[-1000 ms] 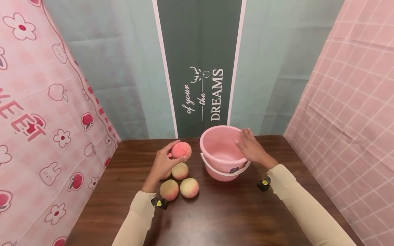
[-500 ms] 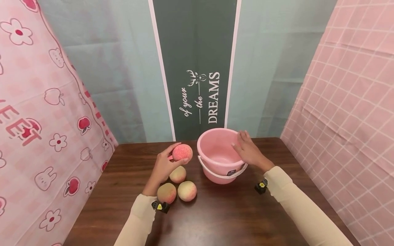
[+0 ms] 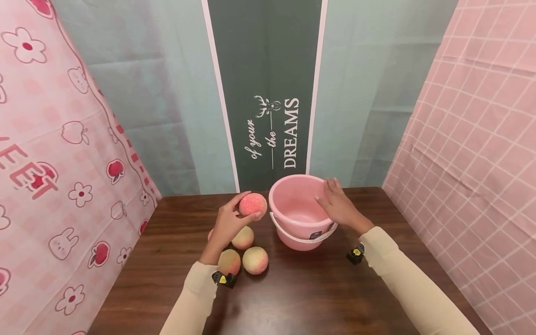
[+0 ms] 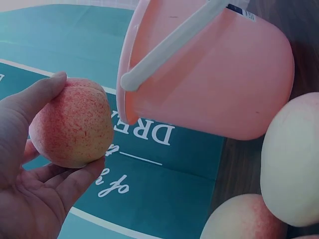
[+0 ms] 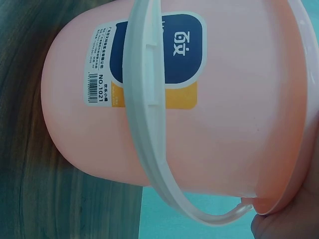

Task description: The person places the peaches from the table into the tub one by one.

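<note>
My left hand [image 3: 229, 223] holds a pink-red peach [image 3: 253, 206] between thumb and fingers, raised just left of the bucket's rim. In the left wrist view the peach [image 4: 75, 122] is apart from the bucket [image 4: 214, 74]. With the thumb on the inner side, my right hand [image 3: 341, 205] grips the right rim of the pink bucket [image 3: 293, 230]; part of this hand [image 5: 289, 219] shows at the rim in the right wrist view. Several more peaches [image 3: 255, 260] lie on the table below my left hand, one mostly hidden by my wrist.
A white handle [image 3: 293, 237] hangs down the bucket's near side, below a label [image 5: 149, 59]. The bucket stands near the back edge of the dark wooden table [image 3: 301, 298]. Fabric hangings [image 3: 460, 116] enclose the table at the back and both sides.
My left hand has moved slightly up and to the right with the peach, closer to the bucket's rim. My right hand and the bucket hold still; the view shifted a little earlier on.
</note>
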Demonstrator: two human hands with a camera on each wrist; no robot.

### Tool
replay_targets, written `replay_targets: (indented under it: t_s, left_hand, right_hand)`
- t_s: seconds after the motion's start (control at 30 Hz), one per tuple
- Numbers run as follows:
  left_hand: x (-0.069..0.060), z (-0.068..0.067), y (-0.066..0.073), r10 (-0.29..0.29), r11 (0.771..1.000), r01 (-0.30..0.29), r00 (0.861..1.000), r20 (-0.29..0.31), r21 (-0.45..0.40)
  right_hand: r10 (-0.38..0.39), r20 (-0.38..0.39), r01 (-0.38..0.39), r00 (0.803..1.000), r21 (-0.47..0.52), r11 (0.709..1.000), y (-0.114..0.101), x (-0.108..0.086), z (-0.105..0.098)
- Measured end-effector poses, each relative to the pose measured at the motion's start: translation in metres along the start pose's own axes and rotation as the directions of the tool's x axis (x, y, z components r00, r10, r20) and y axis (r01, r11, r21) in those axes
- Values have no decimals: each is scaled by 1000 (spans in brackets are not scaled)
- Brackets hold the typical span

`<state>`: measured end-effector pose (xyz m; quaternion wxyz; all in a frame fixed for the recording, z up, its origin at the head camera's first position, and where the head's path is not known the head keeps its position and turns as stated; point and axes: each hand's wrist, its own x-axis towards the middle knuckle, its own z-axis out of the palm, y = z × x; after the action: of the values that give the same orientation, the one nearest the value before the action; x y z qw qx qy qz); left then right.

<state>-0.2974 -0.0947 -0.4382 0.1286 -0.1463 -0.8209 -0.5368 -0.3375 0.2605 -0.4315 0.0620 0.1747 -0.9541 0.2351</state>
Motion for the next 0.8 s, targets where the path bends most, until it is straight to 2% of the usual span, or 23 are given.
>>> replay_targets:
  t_s: [0.23, 0.47, 0.63, 0.8]
  left_hand:
    - [3, 4, 5, 30, 999, -30, 1000, 10, -15]
    - [6, 12, 11, 19, 1000, -19, 1000, 11, 2]
    - [9, 17, 13, 12, 999, -10, 999, 41, -44]
    - [11, 22, 15, -2, 998, 5, 999, 51, -56]
  right_hand:
    - [0, 4, 0, 1000, -13, 1000, 0, 1, 0]
    - [-4, -3, 4, 1000, -4, 1000, 1, 1, 1]
    - [-1, 2, 1, 1000, -1, 1000, 2, 1, 1]
    - [0, 0, 0, 1000, -11, 1000, 2, 2, 1]
